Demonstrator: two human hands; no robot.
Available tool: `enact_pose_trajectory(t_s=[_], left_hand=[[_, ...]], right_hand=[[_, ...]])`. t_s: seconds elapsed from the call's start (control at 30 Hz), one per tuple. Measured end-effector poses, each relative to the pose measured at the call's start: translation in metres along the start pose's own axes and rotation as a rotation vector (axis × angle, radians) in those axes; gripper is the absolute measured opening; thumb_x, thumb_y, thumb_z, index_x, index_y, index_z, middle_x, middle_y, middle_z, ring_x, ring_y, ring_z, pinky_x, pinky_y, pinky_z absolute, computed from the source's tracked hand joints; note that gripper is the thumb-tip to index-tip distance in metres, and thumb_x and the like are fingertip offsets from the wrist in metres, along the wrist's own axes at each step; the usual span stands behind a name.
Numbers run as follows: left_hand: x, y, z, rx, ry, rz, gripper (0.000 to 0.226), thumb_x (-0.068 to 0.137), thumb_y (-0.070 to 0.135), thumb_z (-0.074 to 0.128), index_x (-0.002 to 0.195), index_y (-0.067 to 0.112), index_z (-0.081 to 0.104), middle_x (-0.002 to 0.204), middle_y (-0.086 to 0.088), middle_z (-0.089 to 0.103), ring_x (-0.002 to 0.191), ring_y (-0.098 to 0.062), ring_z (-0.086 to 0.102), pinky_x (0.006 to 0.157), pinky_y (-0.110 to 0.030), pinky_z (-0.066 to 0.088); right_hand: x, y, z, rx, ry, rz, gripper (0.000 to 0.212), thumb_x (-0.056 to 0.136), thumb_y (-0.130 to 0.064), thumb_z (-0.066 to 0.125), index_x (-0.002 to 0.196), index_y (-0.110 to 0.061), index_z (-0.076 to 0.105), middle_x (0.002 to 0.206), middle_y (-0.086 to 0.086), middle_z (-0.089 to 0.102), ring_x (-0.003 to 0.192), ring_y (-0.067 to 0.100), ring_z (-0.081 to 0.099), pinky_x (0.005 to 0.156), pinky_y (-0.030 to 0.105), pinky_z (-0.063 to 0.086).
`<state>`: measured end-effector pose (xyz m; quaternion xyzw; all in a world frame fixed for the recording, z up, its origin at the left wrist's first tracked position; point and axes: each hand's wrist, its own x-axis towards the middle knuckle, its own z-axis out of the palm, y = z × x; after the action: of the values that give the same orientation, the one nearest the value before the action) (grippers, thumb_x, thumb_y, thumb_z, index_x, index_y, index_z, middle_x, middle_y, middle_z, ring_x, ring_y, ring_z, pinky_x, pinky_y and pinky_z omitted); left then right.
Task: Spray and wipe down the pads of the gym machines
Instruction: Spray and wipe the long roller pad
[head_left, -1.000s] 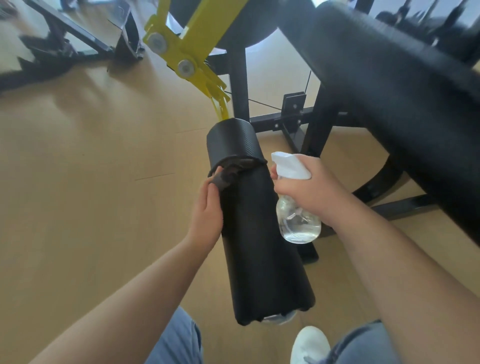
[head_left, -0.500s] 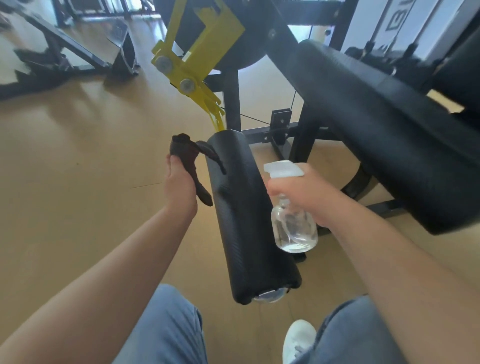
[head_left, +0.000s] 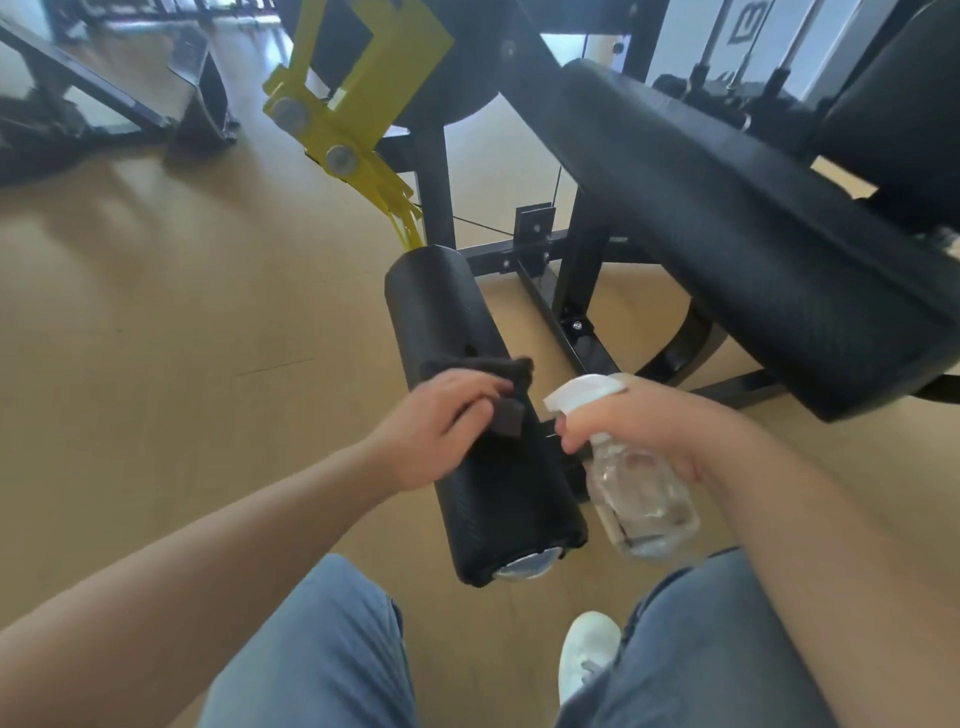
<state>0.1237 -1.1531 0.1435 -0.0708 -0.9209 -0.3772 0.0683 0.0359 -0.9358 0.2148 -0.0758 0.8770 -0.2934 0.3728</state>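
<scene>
Item: roller pad (head_left: 467, 415), black, cylindrical, slanting from the yellow lever arm (head_left: 353, 109) down toward the person's knees; capped end nearest the camera.

Item: dark cloth (head_left: 498, 374), now pressed flat on the pad's upper face about midway along. Half a second earlier it hung off the pad's left side, lifted clear; it has since returned to the surface.

Item: left hand (head_left: 441, 426), fingers clenched on the cloth, palm down on the pad.

Item: right hand (head_left: 639, 426), fingers grasping the spray bottle (head_left: 639, 493) at its white trigger head, held just beside the pad's right flank, nozzle aimed at the pad.

Item: bench pad (head_left: 727, 218), large, to the right, untouched.

Assessment: wiping of the roller resumes; near end probably remains, then the bench pad.
</scene>
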Motion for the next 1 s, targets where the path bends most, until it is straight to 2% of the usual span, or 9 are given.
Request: enact_pose_trajectory(t_s=[0.07,0.1,0.2,0.33,0.4,0.57,0.67,0.87,1.0], left_hand=[[-0.021,0.004,0.018,0.211,-0.308,0.358,0.017,0.1,0.034,0.054,0.108,0.028,0.068,0.145,0.013,0.056,0.145,-0.006,0.038,0.125,-0.046,0.019],[-0.028,0.007,0.024,0.239,-0.371,0.447,0.02,0.1,0.039,0.054,0.109,0.029,0.069,0.147,0.014,0.055,0.147,-0.006,0.035,0.126,-0.047,0.015],[-0.021,0.0,0.034,0.356,-0.365,0.482,0.034,0.104,0.047,0.045,0.129,0.032,0.064,0.154,0.012,0.047,0.15,-0.011,0.03,0.126,-0.047,0.014],[0.014,-0.037,0.017,0.462,-0.315,0.341,0.04,0.103,0.042,0.041,0.14,0.039,0.055,0.158,0.009,0.041,0.153,-0.016,0.023,0.122,-0.057,0.018],[0.033,-0.049,0.01,0.486,-0.295,0.277,0.044,0.102,0.043,0.038,0.142,0.038,0.054,0.159,0.008,0.039,0.154,-0.016,0.021,0.125,-0.055,0.013],[0.086,-0.075,-0.007,0.533,-0.176,0.015,0.053,0.103,0.053,0.025,0.15,0.036,0.043,0.167,0.005,0.025,0.156,-0.016,0.008,0.127,-0.051,0.006],[0.116,-0.098,-0.016,0.488,-0.11,-0.124,0.052,0.105,0.052,0.028,0.154,0.035,0.037,0.17,0.006,0.013,0.157,-0.015,0.0,0.127,-0.05,0.002],[0.181,-0.129,-0.035,0.377,0.033,-0.527,0.059,0.106,0.048,0.03,0.162,0.032,0.017,0.171,0.001,-0.006,0.156,-0.027,-0.011,0.127,-0.048,0.0],[0.184,-0.122,-0.03,0.212,0.122,-0.654,0.078,0.096,0.065,0.046,0.161,0.04,0.01,0.17,0.002,-0.012,0.155,-0.033,-0.013,0.125,-0.054,0.003]], right_hand=[[0.014,-0.002,-0.001,0.05,0.102,0.029,0.038,0.083,-0.024,0.075,0.117,-0.011,0.064,0.097,0.005,0.061,0.086,0.019,0.06,0.07,0.034,0.05],[0.018,-0.003,-0.001,0.08,0.138,0.042,0.039,0.083,-0.026,0.074,0.116,-0.013,0.061,0.095,0.004,0.059,0.085,0.019,0.06,0.068,0.034,0.049],[0.033,-0.005,0.0,0.085,0.104,0.05,0.047,0.084,-0.032,0.071,0.124,-0.017,0.051,0.101,0.006,0.059,0.09,0.024,0.063,0.073,0.037,0.049],[0.049,-0.01,0.0,0.106,0.038,0.06,0.039,0.086,-0.027,0.069,0.118,-0.019,0.047,0.101,0.007,0.057,0.092,0.025,0.061,0.079,0.04,0.051],[0.055,-0.011,-0.002,0.15,0.009,0.048,0.037,0.085,-0.025,0.068,0.116,-0.013,0.053,0.104,0.009,0.059,0.095,0.027,0.062,0.082,0.042,0.053],[0.071,-0.014,-0.003,0.149,-0.099,-0.019,0.015,0.087,-0.023,0.069,0.098,-0.021,0.059,0.101,0.01,0.061,0.088,0.024,0.063,0.068,0.035,0.051],[0.08,-0.014,-0.001,0.124,-0.144,-0.067,0.02,0.088,-0.025,0.072,0.095,-0.029,0.054,0.103,0.005,0.059,0.092,0.021,0.062,0.071,0.032,0.052],[0.092,-0.012,0.001,0.139,-0.216,-0.12,0.013,0.08,-0.021,0.071,0.088,-0.016,0.063,0.084,0.003,0.053,0.075,0.018,0.053,0.066,0.033,0.048],[0.092,-0.013,-0.001,0.151,-0.192,-0.136,0.029,0.082,-0.02,0.071,0.107,-0.006,0.064,0.087,0.004,0.051,0.077,0.018,0.051,0.067,0.033,0.047]])
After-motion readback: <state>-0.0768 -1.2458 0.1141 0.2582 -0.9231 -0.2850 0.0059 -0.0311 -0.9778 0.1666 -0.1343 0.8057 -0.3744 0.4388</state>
